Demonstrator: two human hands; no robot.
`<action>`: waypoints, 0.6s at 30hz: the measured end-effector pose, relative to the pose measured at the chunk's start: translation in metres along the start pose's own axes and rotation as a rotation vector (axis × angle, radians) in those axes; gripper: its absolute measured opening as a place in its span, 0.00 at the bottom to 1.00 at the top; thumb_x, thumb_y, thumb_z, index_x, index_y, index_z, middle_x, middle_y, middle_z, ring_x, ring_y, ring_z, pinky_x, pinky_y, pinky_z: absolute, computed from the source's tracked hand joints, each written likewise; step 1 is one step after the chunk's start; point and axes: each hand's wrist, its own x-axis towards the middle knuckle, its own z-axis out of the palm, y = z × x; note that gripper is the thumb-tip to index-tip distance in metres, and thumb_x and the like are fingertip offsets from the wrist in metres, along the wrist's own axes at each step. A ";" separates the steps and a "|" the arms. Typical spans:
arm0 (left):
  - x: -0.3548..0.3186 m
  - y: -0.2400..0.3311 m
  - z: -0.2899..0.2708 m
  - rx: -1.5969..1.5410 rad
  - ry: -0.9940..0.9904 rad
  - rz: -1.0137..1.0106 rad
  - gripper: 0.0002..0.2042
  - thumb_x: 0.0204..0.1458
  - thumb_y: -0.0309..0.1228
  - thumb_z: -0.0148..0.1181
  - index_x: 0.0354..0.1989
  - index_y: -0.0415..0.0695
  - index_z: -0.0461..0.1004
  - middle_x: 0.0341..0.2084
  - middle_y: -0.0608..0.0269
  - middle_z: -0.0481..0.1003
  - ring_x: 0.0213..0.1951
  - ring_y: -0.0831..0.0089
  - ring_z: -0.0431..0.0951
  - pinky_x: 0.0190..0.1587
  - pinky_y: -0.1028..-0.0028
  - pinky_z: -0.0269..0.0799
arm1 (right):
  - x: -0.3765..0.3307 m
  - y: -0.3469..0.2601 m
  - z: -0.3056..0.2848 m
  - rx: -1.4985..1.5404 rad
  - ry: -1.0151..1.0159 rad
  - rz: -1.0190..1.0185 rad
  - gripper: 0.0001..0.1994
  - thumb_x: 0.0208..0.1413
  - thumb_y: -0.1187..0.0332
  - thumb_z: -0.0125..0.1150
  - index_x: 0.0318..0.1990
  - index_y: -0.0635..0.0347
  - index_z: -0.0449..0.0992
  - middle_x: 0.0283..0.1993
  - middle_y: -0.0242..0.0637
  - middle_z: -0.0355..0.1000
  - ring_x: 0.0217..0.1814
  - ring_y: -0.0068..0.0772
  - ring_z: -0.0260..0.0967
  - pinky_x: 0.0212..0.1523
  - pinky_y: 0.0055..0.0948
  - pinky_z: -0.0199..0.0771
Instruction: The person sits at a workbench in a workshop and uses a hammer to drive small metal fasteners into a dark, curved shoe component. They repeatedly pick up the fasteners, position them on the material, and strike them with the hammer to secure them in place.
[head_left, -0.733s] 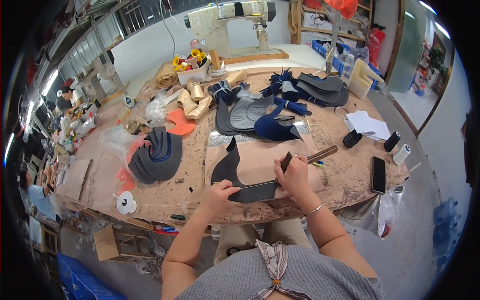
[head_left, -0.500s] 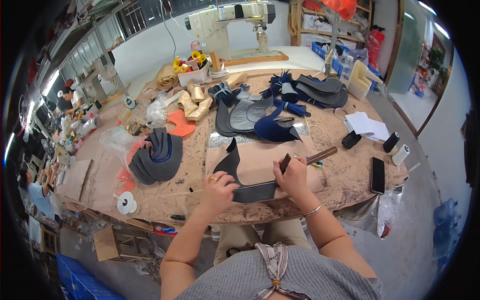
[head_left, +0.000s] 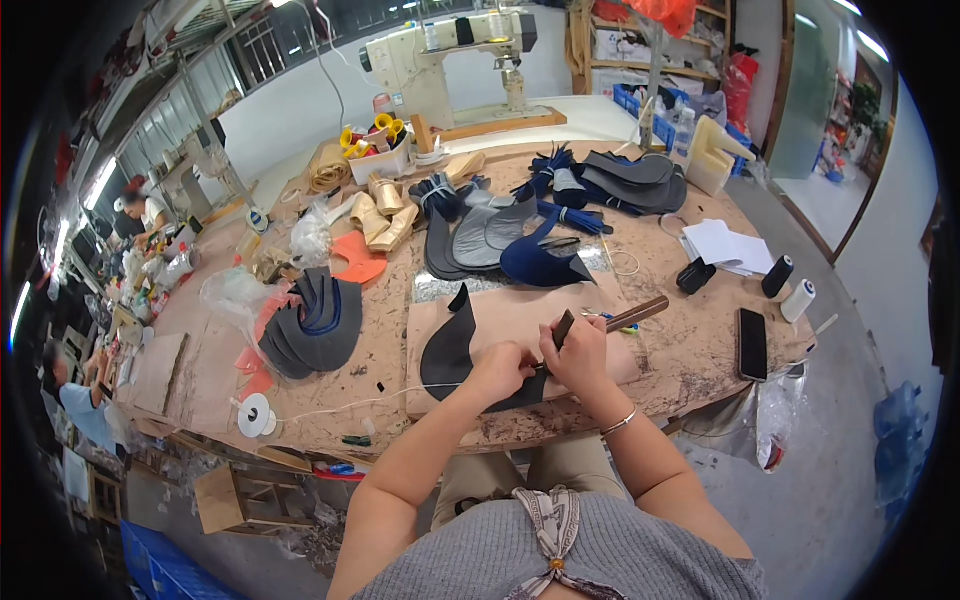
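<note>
A dark grey curved shoe-upper piece [head_left: 447,352] lies on a pale sheet [head_left: 505,309] in front of me. My left hand [head_left: 507,370] is closed in a pinch over its lower strip, right beside the other hand. A thin white tape [head_left: 345,406] runs from a white spool [head_left: 257,415] over the piece to the left fingers. My right hand [head_left: 580,355] is closed around a dark brown tool [head_left: 563,328] whose upper end sticks out above the fist; its lower end is hidden. A long wooden handle [head_left: 637,314] extends past that hand; I cannot tell whether it is gripped too.
Stacked grey pieces [head_left: 317,322] lie at left, with more grey and navy pieces [head_left: 545,255] beyond the sheet. At right are a phone [head_left: 752,345], thread cones [head_left: 798,300] and white papers [head_left: 722,245]. A sewing machine [head_left: 450,75] stands behind. Other people work at far left.
My left hand has moved right along the piece, from its middle to beside the right hand, and its fingers have closed. White tape now stretches from the spool across the piece. The view shifted slightly.
</note>
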 end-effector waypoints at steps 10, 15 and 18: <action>-0.021 -0.013 0.014 -0.049 0.254 0.348 0.06 0.50 0.20 0.61 0.35 0.41 0.81 0.31 0.54 0.76 0.35 0.57 0.79 0.39 0.64 0.75 | 0.001 0.011 -0.012 0.008 0.032 0.026 0.10 0.51 0.66 0.66 0.22 0.56 0.73 0.20 0.34 0.71 0.22 0.40 0.68 0.37 0.37 0.60; -0.011 -0.013 0.016 0.028 0.202 0.252 0.07 0.49 0.22 0.61 0.36 0.41 0.82 0.30 0.54 0.76 0.35 0.56 0.79 0.40 0.62 0.75 | 0.000 0.014 -0.009 0.004 0.019 0.016 0.10 0.50 0.67 0.66 0.22 0.55 0.72 0.20 0.33 0.71 0.23 0.40 0.68 0.37 0.37 0.59; -0.012 -0.010 0.014 0.001 0.178 0.225 0.08 0.49 0.22 0.61 0.37 0.42 0.82 0.30 0.55 0.76 0.35 0.56 0.79 0.40 0.63 0.75 | 0.000 0.010 -0.013 0.028 0.045 -0.044 0.10 0.50 0.68 0.66 0.21 0.55 0.71 0.20 0.32 0.70 0.23 0.39 0.68 0.37 0.37 0.59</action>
